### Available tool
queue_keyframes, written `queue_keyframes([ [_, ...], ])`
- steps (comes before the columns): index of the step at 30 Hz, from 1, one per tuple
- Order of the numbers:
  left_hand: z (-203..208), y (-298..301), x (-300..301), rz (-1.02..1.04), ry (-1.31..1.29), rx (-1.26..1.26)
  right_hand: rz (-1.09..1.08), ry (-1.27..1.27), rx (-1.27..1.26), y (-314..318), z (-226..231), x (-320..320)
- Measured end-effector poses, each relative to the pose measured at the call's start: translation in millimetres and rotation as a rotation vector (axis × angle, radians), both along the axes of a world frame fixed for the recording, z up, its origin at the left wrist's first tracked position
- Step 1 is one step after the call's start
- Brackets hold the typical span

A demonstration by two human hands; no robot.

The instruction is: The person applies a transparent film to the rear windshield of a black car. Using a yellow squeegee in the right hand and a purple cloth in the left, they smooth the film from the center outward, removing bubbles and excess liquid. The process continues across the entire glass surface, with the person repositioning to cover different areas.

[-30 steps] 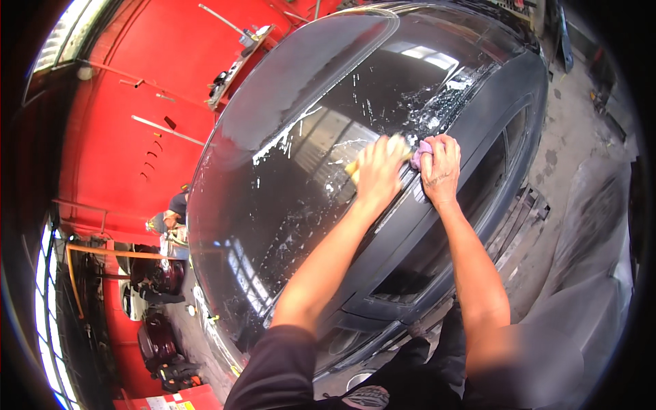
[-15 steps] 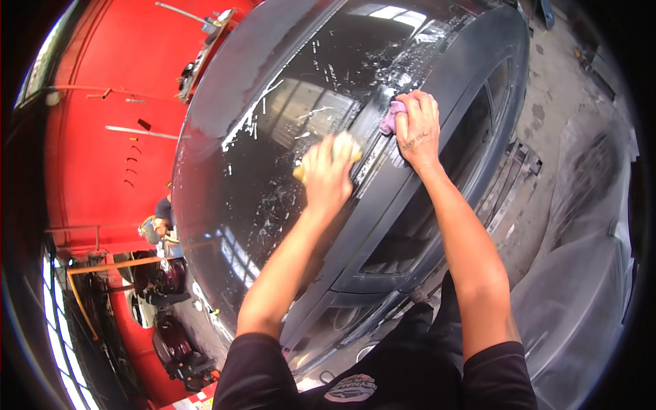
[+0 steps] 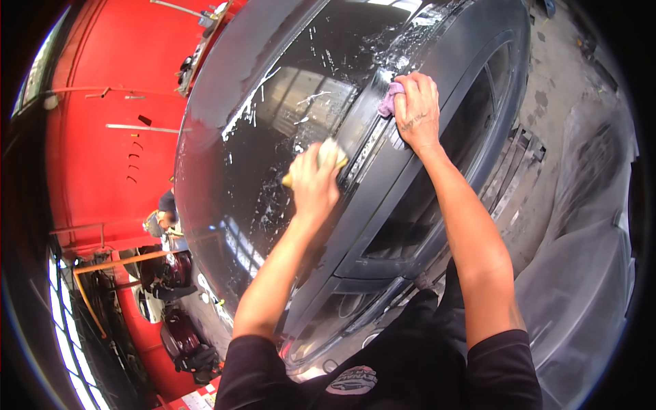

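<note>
From my remote view, the left hand (image 3: 316, 183) grips a yellow sponge (image 3: 341, 162) over the car roof (image 3: 215, 181); the right hand (image 3: 418, 113) holds a bunched purple cloth (image 3: 389, 100) at its edge. I judge it partway: white streaks (image 3: 236, 125) remain.

free: gap between left hand (image 3: 315, 179) and right hand (image 3: 418, 113) | obstacles: yellow block (image 3: 335, 155), purple cloth (image 3: 389, 100)

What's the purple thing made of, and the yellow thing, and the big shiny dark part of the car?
Purple thing: probably soft cloth, dull and crumpled into folds.
Yellow thing: maybe foam or sponge, since it looks chunky, but blur hides its texture.
Shiny dark part: painted metal or glass, I can't tell; it's smooth and glossy, with bright reflections.
</note>
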State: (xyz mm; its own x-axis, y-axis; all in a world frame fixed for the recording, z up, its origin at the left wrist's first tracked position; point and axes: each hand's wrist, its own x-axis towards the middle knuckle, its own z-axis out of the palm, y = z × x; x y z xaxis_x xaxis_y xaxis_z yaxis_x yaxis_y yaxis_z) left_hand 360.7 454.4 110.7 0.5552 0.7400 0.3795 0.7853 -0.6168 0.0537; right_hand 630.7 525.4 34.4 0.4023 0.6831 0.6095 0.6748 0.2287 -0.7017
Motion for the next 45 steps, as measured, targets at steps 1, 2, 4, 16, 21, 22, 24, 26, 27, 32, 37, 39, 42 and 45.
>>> queue_keyframes([
  [1, 0.7, 33.6, 29.3, -0.042, -0.033, 0.063, 0.03, 0.023, -0.001, -1.1, 4.1, -5.3],
  [2, 1.7, 63.5, 53.3, -0.016, -0.006, 0.093, 0.045, 0.016, 0.004, -3.6, 5.7, -11.4],
  [4, 6.1, 101.1, 83.8, 0.035, -0.032, 0.058, 0.068, -0.005, 0.02, -2.7, 10.7, -21.3],
  [16, -7.6, -2.8, 7.2, -0.087, 0.02, 0.043, 0.013, -0.001, 0.022, 2.3, -0.2, -4.8],
  [21, 1.7, 56.6, 68.0, -0.094, 0.005, 0.007, 0.024, -0.005, 0.038, 3.5, 2.5, -3.2],
  [22, 3.5, 41.7, 55.4, -0.116, 0.004, -0.027, 0.028, 0.009, 0.009, 0.9, 0.3, 1.0],
  [24, -3.0, -12.0, -3.7, -0.127, -0.018, 0.003, 0.02, 0.023, 0.022, 2.3, -3.0, 7.4],
  [26, -0.6, -70.6, -49.0, -0.024, 0.014, -0.062, -0.016, 0.002, 0.008, 2.9, -1.8, 8.5],
  [27, -4.6, -92.4, -68.7, 0.012, 0.05, -0.066, -0.02, 0.001, -0.005, 1.0, -1.7, 4.3],
  [32, -5.9, 8.4, 24.3, -0.093, 0.018, 0.052, 0.017, 0.009, 0.01, -1.3, -0.2, -6.5],
  [37, 1.7, 24.2, 40.0, -0.109, 0.013, 0.002, 0.025, -0.003, 0.014, -0.5, -1.3, -2.7],
  [39, -2.9, -33.5, -26.5, -0.106, -0.028, 0.004, -0.014, 0.008, 0.011, 1.6, -0.1, 3.4],
  [42, -5.4, -129.1, -114.5, 0.031, 0.004, -0.084, -0.053, -0.007, 0.014, 2.6, -1.5, 1.5],
  [45, -3.3, -85.6, -71.0, -0.004, 0.002, -0.068, -0.028, -0.021, 0.003, -1.2, -2.1, 0.1],
])
